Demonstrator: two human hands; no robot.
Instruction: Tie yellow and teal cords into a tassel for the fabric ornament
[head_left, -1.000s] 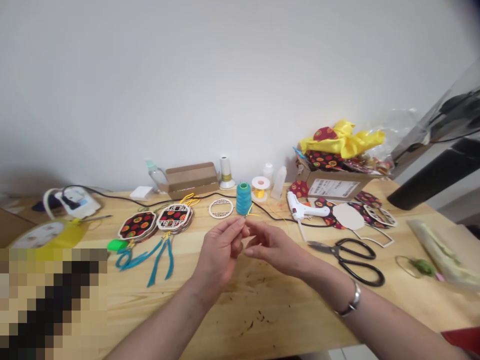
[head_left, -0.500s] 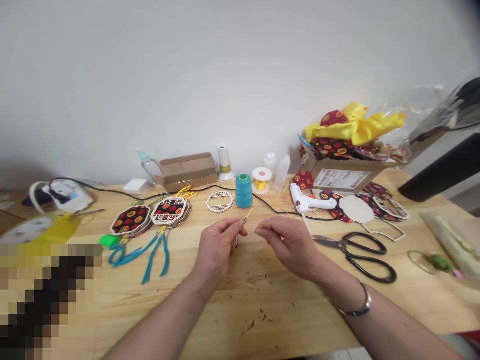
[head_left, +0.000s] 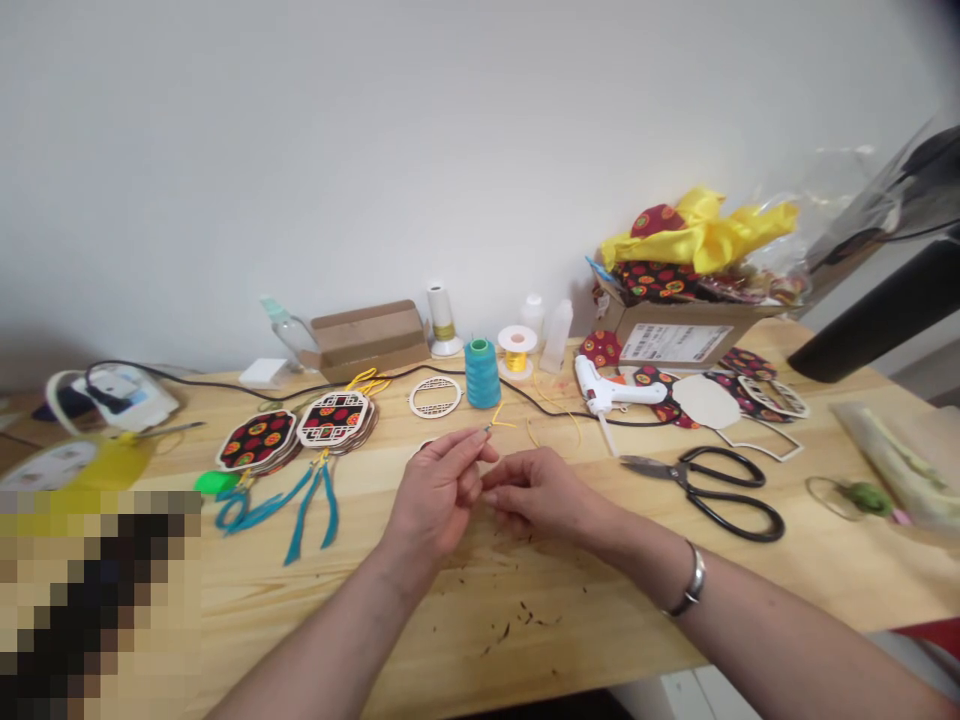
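Now right hand (head_left: 538, 492) returned beside left hand (head_left: 436, 492); left grip pinches yellow cord (head_left: 504, 424), right grip cannot tell; thread cone (head_left: 482, 378) near bench (head_left: 630, 610) back edge.

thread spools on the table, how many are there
3. A teal spool stands beyond the hands, a yellow spool is just right of it, and a white spool is behind it to the left. Others may be hidden in the cardboard box.
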